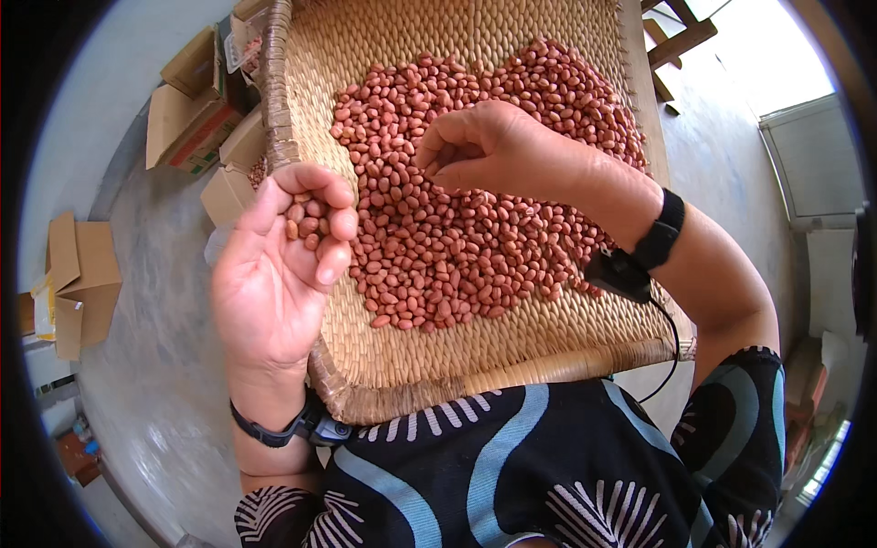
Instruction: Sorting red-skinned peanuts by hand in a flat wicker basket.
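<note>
Palm up beyond the left rim of a woven wicker tray (397, 359), my left hand (274, 274) is cupped with its fingers curled around several shelled peanuts (308, 222). A broad single layer of red-skinned peanuts (438, 253) covers the middle of the tray. Over the upper part of that spread hangs my right hand (486, 147), back of the hand up, thumb and fingers curled towards each other. Shadow hides the inside of its grip, so whether a peanut is in it cannot be told.
Open cardboard boxes (188, 123) stand on the floor at the left; another box (236, 185) near the tray holds peanuts. Farther left sits one more open carton (85, 274). Wooden furniture legs (678, 41) show at upper right. A strapped device with a black cable (668, 315) hangs from my right wrist.
</note>
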A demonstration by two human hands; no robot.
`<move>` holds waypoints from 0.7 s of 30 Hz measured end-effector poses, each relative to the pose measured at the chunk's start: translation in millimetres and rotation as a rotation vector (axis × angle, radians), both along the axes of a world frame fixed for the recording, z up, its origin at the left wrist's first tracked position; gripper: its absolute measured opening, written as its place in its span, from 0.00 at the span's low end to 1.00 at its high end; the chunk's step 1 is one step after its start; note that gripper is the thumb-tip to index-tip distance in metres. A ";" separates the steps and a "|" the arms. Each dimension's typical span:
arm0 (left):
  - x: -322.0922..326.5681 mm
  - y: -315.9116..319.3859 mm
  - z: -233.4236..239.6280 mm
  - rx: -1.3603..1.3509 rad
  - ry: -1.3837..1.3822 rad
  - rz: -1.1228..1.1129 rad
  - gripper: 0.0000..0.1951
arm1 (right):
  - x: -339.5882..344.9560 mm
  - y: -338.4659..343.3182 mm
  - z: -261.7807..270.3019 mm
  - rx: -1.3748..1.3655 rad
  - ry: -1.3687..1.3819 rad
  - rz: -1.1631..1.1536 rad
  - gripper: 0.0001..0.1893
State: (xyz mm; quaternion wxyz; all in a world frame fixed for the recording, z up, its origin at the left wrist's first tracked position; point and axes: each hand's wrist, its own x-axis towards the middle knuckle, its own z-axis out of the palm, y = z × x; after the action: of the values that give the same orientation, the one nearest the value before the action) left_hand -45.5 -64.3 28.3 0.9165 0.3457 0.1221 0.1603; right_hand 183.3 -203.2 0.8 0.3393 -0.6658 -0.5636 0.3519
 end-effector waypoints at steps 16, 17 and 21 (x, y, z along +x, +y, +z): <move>4.6 -4.3 0.1 0.093 0.162 -0.226 0.15 | -47.3 -3.0 27.8 0.225 0.466 0.016 0.06; 4.4 -5.1 -0.8 0.088 0.173 -0.204 0.16 | -48.8 -2.6 27.9 0.227 0.442 -0.005 0.06; 3.2 -6.3 -0.5 0.141 0.208 -0.196 0.16 | -53.9 -2.3 36.8 0.261 0.326 0.003 0.07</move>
State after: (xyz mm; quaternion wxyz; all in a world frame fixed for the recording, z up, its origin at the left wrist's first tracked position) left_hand -42.3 -70.6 27.8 0.8835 0.4341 0.1708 0.0417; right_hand 129.4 -205.6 37.6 0.5092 -0.5495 -0.5429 0.3795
